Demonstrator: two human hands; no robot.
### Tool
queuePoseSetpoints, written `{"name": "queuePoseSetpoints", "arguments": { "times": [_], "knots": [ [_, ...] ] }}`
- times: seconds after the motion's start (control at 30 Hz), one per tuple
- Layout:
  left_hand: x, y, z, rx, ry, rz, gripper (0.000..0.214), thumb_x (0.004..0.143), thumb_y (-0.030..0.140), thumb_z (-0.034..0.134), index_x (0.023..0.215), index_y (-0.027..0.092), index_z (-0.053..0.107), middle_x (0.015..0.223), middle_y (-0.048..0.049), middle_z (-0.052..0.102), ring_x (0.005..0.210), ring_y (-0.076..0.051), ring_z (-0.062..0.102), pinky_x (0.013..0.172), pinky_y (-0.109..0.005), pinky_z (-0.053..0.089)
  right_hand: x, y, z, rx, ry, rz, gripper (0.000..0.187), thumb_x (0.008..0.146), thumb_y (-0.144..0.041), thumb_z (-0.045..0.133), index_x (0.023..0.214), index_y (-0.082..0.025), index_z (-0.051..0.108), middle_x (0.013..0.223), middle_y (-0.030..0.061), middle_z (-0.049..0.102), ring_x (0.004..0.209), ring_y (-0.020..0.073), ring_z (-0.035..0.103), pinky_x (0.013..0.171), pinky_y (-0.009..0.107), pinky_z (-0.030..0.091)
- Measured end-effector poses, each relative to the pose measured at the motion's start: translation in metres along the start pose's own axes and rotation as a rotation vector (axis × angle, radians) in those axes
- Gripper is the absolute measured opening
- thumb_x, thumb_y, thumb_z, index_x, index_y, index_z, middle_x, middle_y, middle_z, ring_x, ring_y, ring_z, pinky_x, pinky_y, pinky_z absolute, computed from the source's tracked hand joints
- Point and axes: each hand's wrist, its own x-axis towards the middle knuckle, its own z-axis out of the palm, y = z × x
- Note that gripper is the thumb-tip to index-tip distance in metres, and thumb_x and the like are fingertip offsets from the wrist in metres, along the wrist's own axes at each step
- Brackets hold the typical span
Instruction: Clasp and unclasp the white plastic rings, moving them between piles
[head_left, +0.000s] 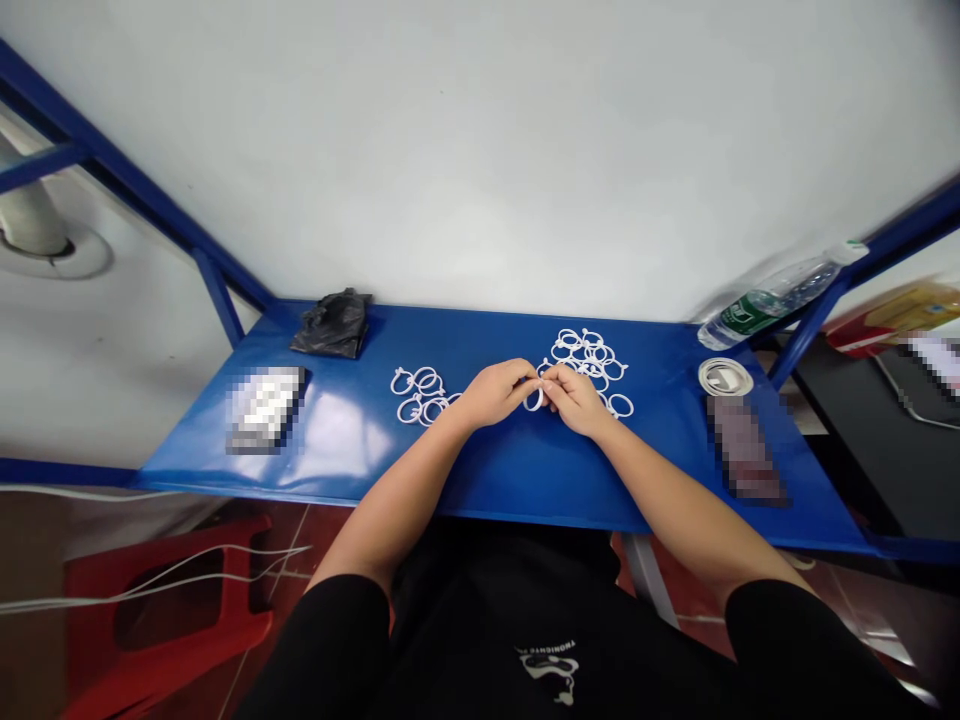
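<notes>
Both hands point(534, 393) pinch white ring point(534, 399); ring piles point(420, 395) flank; bottle point(776, 297), black bag point(334, 322) behind.

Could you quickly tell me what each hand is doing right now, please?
Left hand: fingers closed on the white ring.
Right hand: fingers closed on the same white ring, pinching it from the other side.

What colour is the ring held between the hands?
White; the ring shows in the head view, pinched between left hand and right hand.
</notes>
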Motion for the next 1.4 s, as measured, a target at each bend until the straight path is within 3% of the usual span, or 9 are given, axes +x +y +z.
{"name": "queuePoseSetpoints", "arguments": {
  "times": [0.23,0.4,0.47,0.57,0.7,0.8,1.07,1.27,1.4],
  "knots": [
    [0.001,0.002,0.002,-0.070,-0.028,-0.106,0.021,0.106,0.035,0.053,0.098,0.020,0.065,0.089,-0.0008,0.071,0.077,-0.015,0.063,0.072,-0.028,0.046,0.004,-0.005,0.003,0.197,0.027,0.109,0.044,0.097,-0.066,0.063,0.086,-0.024,0.060,0.063,-0.0019,0.067,0.048,0.0131,0.057,0.048,0.026,0.045],
    [0.003,-0.006,-0.016,0.268,0.019,-0.085,0.024,0.105,0.041,0.059,0.103,0.021,0.072,0.108,-0.0071,0.076,0.103,-0.024,0.068,0.096,-0.039,0.049,0.004,-0.003,-0.003,0.008,0.176,0.037,0.034,0.095,-0.054,0.066,0.082,-0.023,0.065,0.063,-0.0008,0.068,0.051,0.0143,0.058,0.052,0.028,0.047],
    [-0.002,-0.017,-0.037,0.444,0.137,-0.224,0.027,0.104,0.045,0.060,0.109,0.023,0.074,0.119,-0.0098,0.076,0.117,-0.030,0.066,0.108,-0.047,0.044,0.004,0.000,-0.010,-0.116,0.327,-0.018,0.029,0.091,-0.047,0.069,0.076,-0.023,0.065,0.059,-0.0017,0.065,0.051,0.0144,0.056,0.054,0.029,0.045],
    [-0.019,-0.040,-0.077,0.637,0.230,-0.592,0.040,0.101,0.052,0.061,0.125,0.022,0.072,0.132,-0.0164,0.072,0.126,-0.038,0.062,0.108,-0.054,0.045,0.007,0.003,-0.021,-0.177,0.539,-0.042,0.029,0.088,-0.041,0.069,0.066,-0.024,0.059,0.053,-0.0036,0.057,0.050,0.0141,0.051,0.054,0.030,0.042],
    [-0.044,-0.072,-0.119,0.625,0.098,-0.976,0.068,0.093,0.067,0.062,0.144,0.021,0.061,0.143,-0.0192,0.066,0.129,-0.042,0.063,0.103,-0.053,0.050,0.011,0.007,-0.028,-0.115,0.701,0.009,0.032,0.088,-0.041,0.069,0.065,-0.024,0.054,0.053,-0.0043,0.054,0.050,0.0136,0.048,0.054,0.029,0.041],
    [-0.054,-0.087,-0.126,0.571,-0.018,-1.068,0.079,0.086,0.073,0.067,0.143,0.020,0.059,0.140,-0.0193,0.069,0.125,-0.039,0.067,0.100,-0.046,0.053,0.011,0.009,-0.025,-0.052,0.660,0.035,0.032,0.091,-0.045,0.069,0.070,-0.024,0.057,0.054,-0.0039,0.056,0.050,0.0146,0.050,0.053,0.030,0.043],
    [-0.047,-0.091,-0.108,0.554,-0.011,-0.948,0.047,0.082,0.042,0.078,0.126,0.026,0.068,0.120,-0.0106,0.078,0.111,-0.033,0.072,0.091,-0.039,0.053,0.007,0.007,-0.013,-0.063,0.460,0.047,0.032,0.091,-0.050,0.069,0.072,-0.025,0.062,0.058,-0.0009,0.059,0.054,0.0170,0.053,0.054,0.032,0.044],
    [-0.036,-0.079,-0.097,0.464,0.190,-0.813,0.029,0.083,0.016,0.069,0.110,0.023,0.074,0.103,-0.0074,0.080,0.101,-0.029,0.072,0.090,-0.039,0.054,0.007,0.009,-0.014,-0.081,0.414,0.046,0.033,0.092,-0.050,0.068,0.072,-0.025,0.062,0.060,-0.0002,0.061,0.055,0.0170,0.055,0.055,0.032,0.045],
    [-0.024,-0.067,-0.089,0.238,0.432,-0.562,0.026,0.085,0.016,0.068,0.110,0.020,0.074,0.105,-0.0063,0.079,0.091,-0.021,0.071,0.089,-0.035,0.057,0.006,0.012,-0.013,-0.109,0.404,0.026,0.032,0.093,-0.048,0.067,0.073,-0.024,0.063,0.061,-0.0003,0.062,0.056,0.0170,0.056,0.055,0.031,0.045]
  ]
}}
